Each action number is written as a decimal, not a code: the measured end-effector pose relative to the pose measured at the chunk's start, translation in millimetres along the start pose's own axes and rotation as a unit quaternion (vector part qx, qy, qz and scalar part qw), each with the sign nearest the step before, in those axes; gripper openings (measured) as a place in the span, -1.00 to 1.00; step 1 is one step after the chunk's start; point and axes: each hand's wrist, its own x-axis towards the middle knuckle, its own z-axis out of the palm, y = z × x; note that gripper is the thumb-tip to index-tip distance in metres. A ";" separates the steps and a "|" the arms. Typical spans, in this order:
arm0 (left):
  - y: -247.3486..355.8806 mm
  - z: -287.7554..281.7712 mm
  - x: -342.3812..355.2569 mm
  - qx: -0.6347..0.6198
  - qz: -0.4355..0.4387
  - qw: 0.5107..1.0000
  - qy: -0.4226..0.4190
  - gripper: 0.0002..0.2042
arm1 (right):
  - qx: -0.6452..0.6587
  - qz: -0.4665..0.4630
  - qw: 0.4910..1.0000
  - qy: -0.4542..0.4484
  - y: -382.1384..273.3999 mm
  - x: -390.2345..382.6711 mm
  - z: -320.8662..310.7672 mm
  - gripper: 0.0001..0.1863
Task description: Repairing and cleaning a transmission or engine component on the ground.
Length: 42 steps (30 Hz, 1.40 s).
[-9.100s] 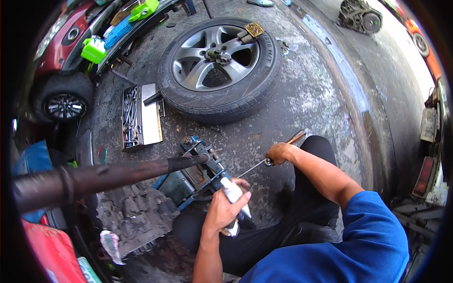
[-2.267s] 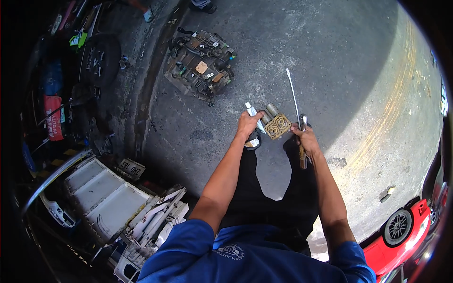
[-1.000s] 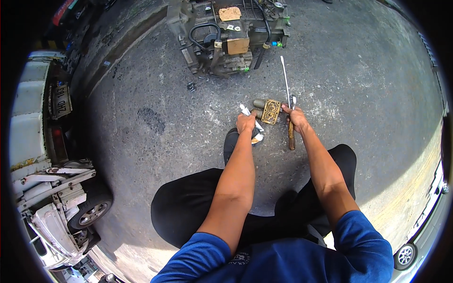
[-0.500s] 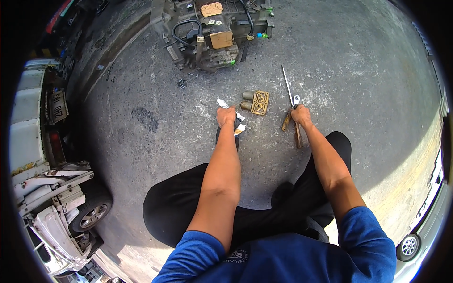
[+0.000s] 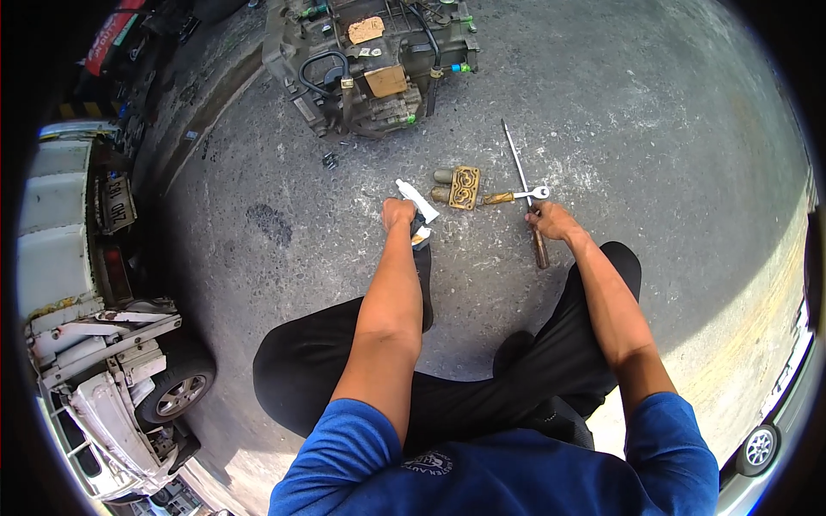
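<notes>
My left hand (image 5: 397, 213) is closed beside a white tube (image 5: 417, 199); what its curled fingers hold is hidden, with a dark bundle and white-and-yellow item (image 5: 421, 236) under it. My right hand (image 5: 555, 224) grips a long screwdriver (image 5: 540, 250) near the top of its brown handle, the shaft pointing forward along the floor. A ratchet (image 5: 525, 194) with a worn yellowish handle lies crosswise over that shaft. Between my hands and slightly forward, a brassy valve block (image 5: 465, 187) with two grey cylinders (image 5: 441, 185) lies on the floor.
A large gearbox assembly (image 5: 370, 103) sits ahead on the concrete floor (image 5: 671, 189), with small dark parts (image 5: 329, 161) near it. A battered white vehicle (image 5: 64, 241) with a tyre (image 5: 176, 391) lines the left. A silver car's wheel (image 5: 758, 446) is at lower right. My crossed legs (image 5: 301, 361) are below.
Both hands have moved down onto the floor. The valve block has been let go between them. The ratchet has left my right hand and now lies crosswise; the screwdriver stays in that hand.
</notes>
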 end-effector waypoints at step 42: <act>17.4 -50.8 -173.3 -0.089 0.207 0.974 -0.004 -0.61 | 0.093 -0.281 0.955 0.015 -179.2 -94.6 100.0 -0.14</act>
